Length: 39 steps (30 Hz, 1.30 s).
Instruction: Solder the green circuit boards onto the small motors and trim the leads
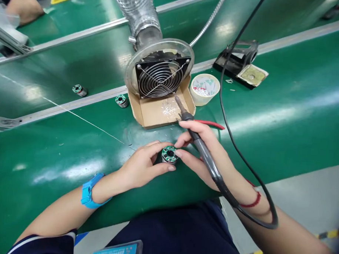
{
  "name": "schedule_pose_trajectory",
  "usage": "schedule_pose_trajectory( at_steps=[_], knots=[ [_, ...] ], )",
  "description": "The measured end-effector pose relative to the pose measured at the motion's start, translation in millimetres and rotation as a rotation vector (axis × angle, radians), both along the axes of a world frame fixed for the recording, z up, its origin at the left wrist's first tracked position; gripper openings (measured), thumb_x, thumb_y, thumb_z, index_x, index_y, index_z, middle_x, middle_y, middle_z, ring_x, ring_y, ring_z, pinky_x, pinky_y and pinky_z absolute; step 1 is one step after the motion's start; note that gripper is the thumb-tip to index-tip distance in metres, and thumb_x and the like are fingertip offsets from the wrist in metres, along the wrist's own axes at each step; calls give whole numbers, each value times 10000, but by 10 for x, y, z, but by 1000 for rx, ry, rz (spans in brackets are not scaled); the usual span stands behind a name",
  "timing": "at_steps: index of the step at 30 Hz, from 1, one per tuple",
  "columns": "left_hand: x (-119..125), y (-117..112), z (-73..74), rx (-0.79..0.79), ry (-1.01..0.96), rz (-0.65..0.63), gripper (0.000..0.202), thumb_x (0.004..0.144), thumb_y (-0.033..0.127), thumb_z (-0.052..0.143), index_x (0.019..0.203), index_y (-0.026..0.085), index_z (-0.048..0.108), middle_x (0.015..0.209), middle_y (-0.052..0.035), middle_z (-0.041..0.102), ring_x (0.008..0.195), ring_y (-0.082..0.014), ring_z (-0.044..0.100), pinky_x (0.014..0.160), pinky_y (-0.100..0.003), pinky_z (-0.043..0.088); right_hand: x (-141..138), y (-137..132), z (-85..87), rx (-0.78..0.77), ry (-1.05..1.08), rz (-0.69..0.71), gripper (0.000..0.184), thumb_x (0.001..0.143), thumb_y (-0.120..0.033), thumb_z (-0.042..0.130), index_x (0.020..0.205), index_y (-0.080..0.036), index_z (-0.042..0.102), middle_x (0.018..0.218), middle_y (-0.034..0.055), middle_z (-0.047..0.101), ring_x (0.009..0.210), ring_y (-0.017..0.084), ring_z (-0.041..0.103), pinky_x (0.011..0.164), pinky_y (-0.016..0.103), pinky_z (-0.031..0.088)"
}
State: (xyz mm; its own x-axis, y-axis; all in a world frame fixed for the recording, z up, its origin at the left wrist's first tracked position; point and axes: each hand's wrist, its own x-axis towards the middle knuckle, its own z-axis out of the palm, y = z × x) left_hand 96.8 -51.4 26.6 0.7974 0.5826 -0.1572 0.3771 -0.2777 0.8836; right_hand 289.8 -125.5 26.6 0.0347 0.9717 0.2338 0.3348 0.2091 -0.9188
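- While the left hand's (141, 166) thumb and fingers are pinching it, the round motor part (169, 154) is sitting on the green belt (283, 120), circuit ring facing up.
- Right hand (194, 168) is gripping the soldering iron (199, 143), fingertips touching the part.
- Bare belt is stretching rightward.

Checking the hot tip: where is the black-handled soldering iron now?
Head view, right of centre: the black-handled soldering iron is held in the right hand, its tip pointing toward the brown cardboard tray below the round wire-grilled extractor fan.
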Motion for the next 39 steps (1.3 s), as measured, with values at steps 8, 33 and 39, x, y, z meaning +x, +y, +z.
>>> schedule_pose_trajectory(
  at_steps=[8,33,39],
  knots=[
    [-73,-9,49,-65,-65,-9,386,895,417,718,1210,198,675,870,7,589,639,-82,451,577,-208,362,-20,91,-3,-197,185,-2,451,907,-142,589,1320,-262,453,869,-44,606,780,72,612,776,224,550],
    [-47,10,25,51,-50,-61,470,918,573,629,1093,144,702,763,-1,585,676,-117,497,622,-241,393,23,143,96,-250,8,190,425,946,-257,564,1357,-281,460,897,-15,637,752,93,605,647,217,508],
    [-54,12,0,29,-45,-45,450,907,535,663,1113,137,712,766,-3,602,652,-107,486,611,-233,394,-19,204,109,-213,-51,160,434,893,-154,589,1298,-269,483,815,-31,642,716,102,609,695,250,546]
  ],
)
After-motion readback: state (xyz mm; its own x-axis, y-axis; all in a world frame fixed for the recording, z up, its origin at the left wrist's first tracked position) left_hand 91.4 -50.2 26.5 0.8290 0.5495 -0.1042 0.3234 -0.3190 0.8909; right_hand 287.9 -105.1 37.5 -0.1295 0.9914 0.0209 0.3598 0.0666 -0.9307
